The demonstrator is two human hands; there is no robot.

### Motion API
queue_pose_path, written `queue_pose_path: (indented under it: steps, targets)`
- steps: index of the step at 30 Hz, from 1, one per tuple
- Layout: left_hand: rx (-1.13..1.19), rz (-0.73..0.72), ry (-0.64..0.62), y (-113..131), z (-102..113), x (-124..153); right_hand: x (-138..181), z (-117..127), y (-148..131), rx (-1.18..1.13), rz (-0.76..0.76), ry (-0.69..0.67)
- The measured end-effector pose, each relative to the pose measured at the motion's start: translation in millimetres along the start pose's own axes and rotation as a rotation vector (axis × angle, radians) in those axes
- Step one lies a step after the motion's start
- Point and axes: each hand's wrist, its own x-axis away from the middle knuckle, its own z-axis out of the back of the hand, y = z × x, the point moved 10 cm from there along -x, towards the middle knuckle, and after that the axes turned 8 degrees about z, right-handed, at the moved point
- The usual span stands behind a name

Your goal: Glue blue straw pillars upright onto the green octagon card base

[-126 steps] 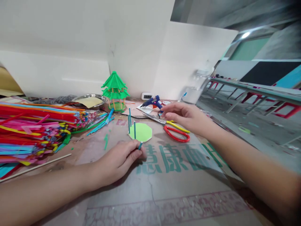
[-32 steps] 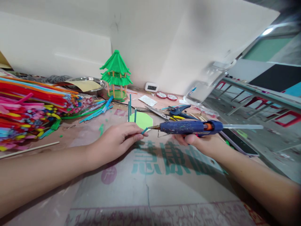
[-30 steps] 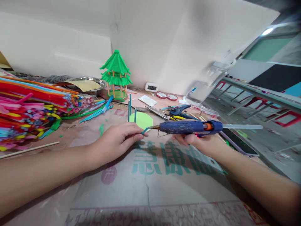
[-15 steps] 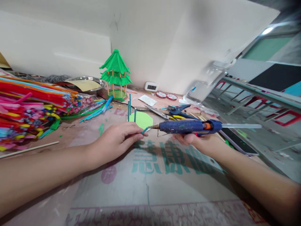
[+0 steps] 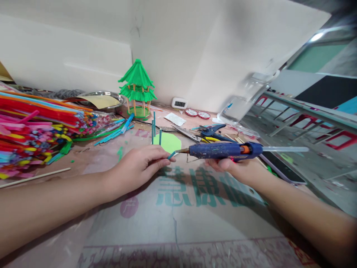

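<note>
My left hand (image 5: 139,166) pinches a short teal stick (image 5: 171,155) between thumb and fingers, its tip pointing right. My right hand (image 5: 237,169) grips a blue hot glue gun (image 5: 223,150) held level, with a clear glue rod sticking out the back. The gun's nozzle touches the end of the teal stick. Just behind them lies a light green paper octagon (image 5: 170,142) with three teal sticks (image 5: 154,127) standing upright on its left edge.
A heap of coloured pipe cleaners (image 5: 36,126) fills the left. A green paper pagoda model (image 5: 136,89) stands at the back beside a metal dish (image 5: 103,99). Scissors (image 5: 189,134), a small clock (image 5: 179,103), a phone (image 5: 281,169) and a wooden skewer (image 5: 35,177) lie around.
Since the earliest frame my right hand has picked up the glue gun and brought its nozzle to the stick in my left hand. Over the last second, nothing has visibly moved.
</note>
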Motion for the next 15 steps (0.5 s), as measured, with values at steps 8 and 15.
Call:
queue_pose_path:
  steps: [8, 15]
  targets:
    - [-0.003, -0.007, 0.004, 1, 0, 0, 4, 1, 7, -0.018, -0.044, 0.036]
    - [-0.014, -0.003, -0.001, 1, 0, 0, 7, 1, 13, -0.021, -0.062, 0.043]
